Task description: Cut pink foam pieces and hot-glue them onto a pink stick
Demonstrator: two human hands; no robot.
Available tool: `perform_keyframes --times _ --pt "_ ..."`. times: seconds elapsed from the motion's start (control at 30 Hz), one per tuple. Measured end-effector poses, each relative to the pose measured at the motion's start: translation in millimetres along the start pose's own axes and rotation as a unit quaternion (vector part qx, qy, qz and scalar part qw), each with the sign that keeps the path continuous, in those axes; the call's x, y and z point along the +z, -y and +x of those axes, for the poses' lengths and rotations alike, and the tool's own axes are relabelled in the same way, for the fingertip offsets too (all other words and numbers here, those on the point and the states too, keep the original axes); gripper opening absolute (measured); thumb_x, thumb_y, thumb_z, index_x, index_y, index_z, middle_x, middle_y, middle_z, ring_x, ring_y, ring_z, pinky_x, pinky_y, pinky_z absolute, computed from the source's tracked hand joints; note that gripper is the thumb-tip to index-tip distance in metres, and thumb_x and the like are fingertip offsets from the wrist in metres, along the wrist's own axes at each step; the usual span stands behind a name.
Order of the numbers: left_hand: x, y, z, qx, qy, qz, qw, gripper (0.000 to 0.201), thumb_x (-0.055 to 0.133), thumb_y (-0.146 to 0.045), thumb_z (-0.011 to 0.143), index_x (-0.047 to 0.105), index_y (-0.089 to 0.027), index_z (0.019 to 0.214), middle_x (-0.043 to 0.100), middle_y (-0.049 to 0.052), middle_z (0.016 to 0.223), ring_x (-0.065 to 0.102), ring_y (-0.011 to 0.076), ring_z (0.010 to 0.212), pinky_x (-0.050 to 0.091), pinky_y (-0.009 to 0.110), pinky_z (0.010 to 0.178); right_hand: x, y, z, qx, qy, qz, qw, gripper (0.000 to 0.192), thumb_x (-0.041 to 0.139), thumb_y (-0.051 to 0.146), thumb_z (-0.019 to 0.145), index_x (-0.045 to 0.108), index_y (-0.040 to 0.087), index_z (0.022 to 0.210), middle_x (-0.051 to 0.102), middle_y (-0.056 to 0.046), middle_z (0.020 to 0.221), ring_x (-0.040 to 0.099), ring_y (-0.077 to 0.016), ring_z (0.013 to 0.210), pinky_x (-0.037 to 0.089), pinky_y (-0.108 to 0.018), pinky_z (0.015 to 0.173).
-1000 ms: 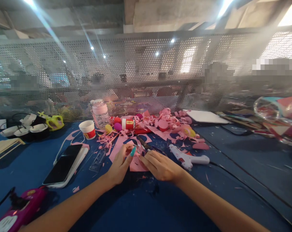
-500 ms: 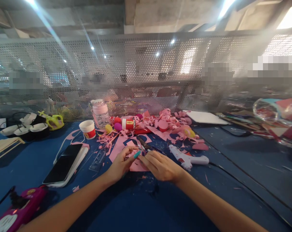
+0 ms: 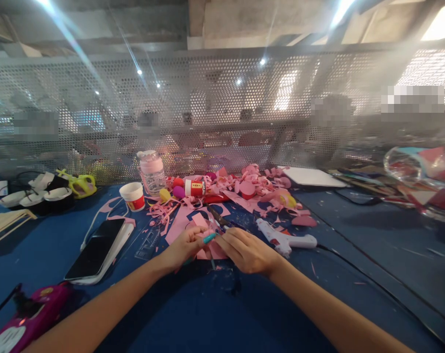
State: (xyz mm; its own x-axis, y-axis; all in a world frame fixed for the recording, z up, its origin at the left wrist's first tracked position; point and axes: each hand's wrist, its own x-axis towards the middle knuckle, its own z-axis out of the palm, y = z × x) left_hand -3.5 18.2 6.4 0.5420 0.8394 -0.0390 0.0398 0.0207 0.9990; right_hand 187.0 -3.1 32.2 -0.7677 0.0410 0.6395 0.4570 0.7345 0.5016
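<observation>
My left hand (image 3: pixel 187 245) is closed in a pinch over the middle of the blue table, with a bright teal tip (image 3: pixel 209 238) at its thumb. Whether that tip is a nail or a held piece I cannot tell. Close beside it, my right hand (image 3: pixel 248 251) has its fingers curled together. What lies between the fingertips is too small to name. Cut pink paper (image 3: pixel 218 253) lies under and behind both hands. Just beyond the fingers is a dark-bladed tool, seemingly scissors (image 3: pixel 218 215), its lower part hidden. A white glue gun (image 3: pixel 299 241) rests to the right.
Pink scraps (image 3: pixel 248 189) are heaped at the back, around a tipped paper cup (image 3: pixel 195 188). Stacked cups (image 3: pixel 133 196) and a bottle (image 3: pixel 152 172) stand left of them. A phone (image 3: pixel 95 250) and purple power strip (image 3: pixel 34 314) lie left. The glue gun's cord (image 3: pixel 377 289) crosses the right side.
My fingertips have shifted slightly, and more pink paper shows behind and below them. Both hands remain close together.
</observation>
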Motion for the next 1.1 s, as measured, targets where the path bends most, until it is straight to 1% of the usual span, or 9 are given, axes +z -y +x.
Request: perform_keyframes --times 0.1,0.17,0.27,0.33,0.4,0.57,0.7,0.97,1.1 --pt "-2.0 -4.0 -1.0 0.021 0.024 0.014 0.999 0.034 0.057 -0.047 0.07 0.049 -0.014 0.077 0.055 -0.003 0.043 0.034 0.0034 0.031 0.021 0.015 0.035 -0.7 -0.4 -0.4 0.0 0.0 -0.011 1.0 0.023 0.037 0.008 0.085 0.057 0.004 0.095 0.063 -0.009 0.077 0.057 -0.0164 0.073 0.051 -0.03 0.07" --pt "-2.4 -6.5 -1.3 0.016 0.014 0.014 1.0 0.034 0.06 -0.046 0.067 0.045 -0.015 0.07 0.052 -0.005 0.04 0.039 0.0047 0.031 0.023 0.015 0.034 -0.5 -0.3 -1.2 -0.002 0.004 -0.016 1.0 0.023 0.038 0.008 0.085 0.056 0.004 0.098 0.063 -0.01 0.08 0.057 -0.0163 0.074 0.051 -0.031 0.071" --pt "-2.1 -7.7 -1.4 0.0 0.015 0.009 1.0 0.032 0.06 -0.045 0.068 0.046 -0.016 0.068 0.057 -0.002 0.048 0.048 0.0076 0.036 0.026 0.015 0.031 1.0 -0.3 -3.2 -0.003 0.012 -0.012 1.0 0.023 0.041 0.01 0.084 0.054 0.002 0.101 0.062 -0.01 0.08 0.057 -0.0171 0.075 0.051 -0.031 0.07" --pt "-2.1 -6.6 -1.7 0.006 0.038 -0.008 0.999 0.031 0.056 -0.045 0.071 0.046 -0.016 0.071 0.058 -0.001 0.051 0.05 0.0085 0.037 0.029 0.015 0.03 2.6 -0.6 -4.8 0.0 0.014 -0.01 1.0 0.024 0.043 0.011 0.084 0.053 0.001 0.102 0.062 -0.011 0.081 0.056 -0.0176 0.077 0.051 -0.032 0.071" --pt "-2.8 -5.1 -2.3 0.01 0.058 -0.024 0.998 0.031 0.054 -0.045 0.073 0.046 -0.016 0.073 0.055 -0.003 0.05 0.046 0.0065 0.032 0.028 0.015 0.029 4.2 -1.1 -6.7 0.005 0.02 -0.011 1.0 0.025 0.042 0.012 0.084 0.052 0.002 0.105 0.062 -0.011 0.083 0.056 -0.0175 0.079 0.051 -0.032 0.072" --pt "-3.8 -3.9 -5.6 0.021 0.047 -0.045 0.998 0.035 0.05 -0.05 0.075 0.049 -0.015 0.077 0.039 -0.009 0.045 0.027 0.0023 0.029 0.02 0.015 0.029 6.8 -2.3 -11.6 0.018 0.035 -0.018 0.999 0.026 0.042 0.012 0.084 0.051 0.006 0.109 0.062 -0.009 0.087 0.055 -0.0166 0.079 0.051 -0.032 0.073" --pt "-1.0 -2.6 -6.2 0.034 0.035 -0.067 0.997 0.043 0.041 -0.055 0.078 0.046 -0.015 0.061 0.031 -0.008 0.038 0.024 0.0035 0.031 0.019 0.017 0.032 4.3 -1.2 -9.4 0.01 0.025 -0.017 0.999 0.027 0.045 0.011 0.083 0.051 0.005 0.108 0.063 -0.009 0.087 0.055 -0.0168 0.077 0.051 -0.031 0.071" --pt "0.1 4.7 0.6 0.021 -0.011 -0.078 0.997 0.036 0.059 -0.049 0.068 0.049 -0.015 0.074 0.028 -0.012 0.038 0.019 0.0021 0.03 0.01 0.017 0.032 2.4 3.6 -4.5 0.012 0.0 0.014 1.0 0.025 0.049 0.008 0.079 0.054 0.003 0.103 0.06 -0.01 0.08 0.055 -0.0165 0.076 0.049 -0.031 0.07" --pt "3.0 -1.1 -1.1 0.026 -0.046 -0.071 0.996 0.038 0.062 -0.05 0.066 0.047 -0.016 0.073 0.028 -0.012 0.04 0.018 0.0019 0.031 0.009 0.018 0.033 3.8 10.2 -0.2 0.088 -0.053 0.079 0.992 0.026 0.049 0.01 0.076 0.05 0.006 0.101 0.056 -0.009 0.078 0.052 -0.017 0.075 0.047 -0.032 0.065"
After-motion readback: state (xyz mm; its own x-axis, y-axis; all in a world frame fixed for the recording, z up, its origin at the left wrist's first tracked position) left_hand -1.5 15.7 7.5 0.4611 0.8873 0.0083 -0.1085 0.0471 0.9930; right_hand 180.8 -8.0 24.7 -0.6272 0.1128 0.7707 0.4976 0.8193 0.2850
